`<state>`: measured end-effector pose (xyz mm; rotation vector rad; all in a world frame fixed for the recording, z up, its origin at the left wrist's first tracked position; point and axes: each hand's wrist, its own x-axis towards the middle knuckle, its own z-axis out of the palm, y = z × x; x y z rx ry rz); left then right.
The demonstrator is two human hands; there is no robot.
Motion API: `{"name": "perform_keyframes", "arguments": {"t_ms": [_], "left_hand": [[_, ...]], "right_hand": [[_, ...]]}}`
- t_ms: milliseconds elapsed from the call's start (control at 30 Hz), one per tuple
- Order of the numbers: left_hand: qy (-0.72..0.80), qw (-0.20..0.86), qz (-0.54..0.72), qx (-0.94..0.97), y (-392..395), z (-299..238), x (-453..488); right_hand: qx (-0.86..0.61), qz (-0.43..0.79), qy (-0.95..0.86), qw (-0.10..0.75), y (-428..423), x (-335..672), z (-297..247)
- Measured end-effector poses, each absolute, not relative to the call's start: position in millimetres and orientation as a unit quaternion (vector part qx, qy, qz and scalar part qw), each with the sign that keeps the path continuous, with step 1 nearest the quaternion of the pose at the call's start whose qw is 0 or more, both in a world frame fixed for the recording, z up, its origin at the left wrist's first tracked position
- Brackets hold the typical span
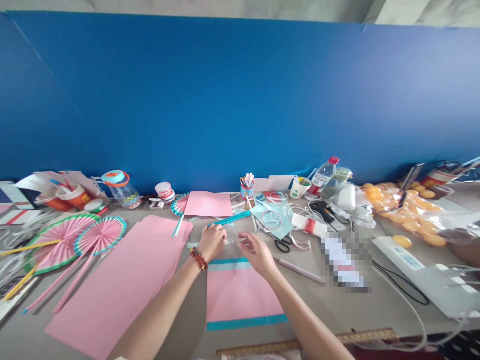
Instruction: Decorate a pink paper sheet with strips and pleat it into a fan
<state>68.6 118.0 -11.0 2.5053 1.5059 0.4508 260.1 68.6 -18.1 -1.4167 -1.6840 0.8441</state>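
Note:
My left hand (pixel 213 242), with a beaded bracelet (pixel 198 259) at its wrist, is closed with curled fingers above a short translucent strip (pixel 194 245) on the table. What its fingers hold is hidden. Across a small gap, my right hand (pixel 258 252) is half curled, thumb and fingers slightly apart, nothing visible between them. Below both hands lies a pink paper sheet (pixel 240 295) with blue bands along its top and bottom edges. Just beyond my hands rest several thin blue sticks (pixel 234 218).
Large pink sheets (pixel 123 280) and folded paper fans (pixel 101 235) lie left. Scissors (pixel 284 244), a pinkish stick (pixel 298 270) and a power strip (pixel 405 257) are right. A ruler (pixel 363 336) lies along the front edge; a bottle (pixel 322 177) stands by the blue partition (pixel 240 100).

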Motion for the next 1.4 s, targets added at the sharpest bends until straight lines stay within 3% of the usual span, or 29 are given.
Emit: {"name": "perform_keyframes", "arguments": {"t_ms": [267,433,533,800,967,1400], "left_hand": [[0.445,0.195,0.249,0.838,100,26,78],[0.396,0.471,0.337,0.713,84,38,67],[0.405,0.545,0.329,0.656,73,37,51],[0.436,0.547,0.405,0.589,53,46,44],[0.399,0.561,0.453,0.566,48,48,63],[0.403,0.575,0.427,0.57,32,60,59]], "right_hand": [[-0.481,0.446,-0.56,0.505,71,248,-9],[-0.464,0.421,-0.511,0.589,67,253,26],[-0.477,0.405,-0.485,0.611,66,267,44],[-0.431,0.461,-0.416,0.654,61,275,57],[-0.402,0.565,-0.446,0.565,45,245,50],[-0.456,0.497,-0.483,0.559,37,241,53]]}}
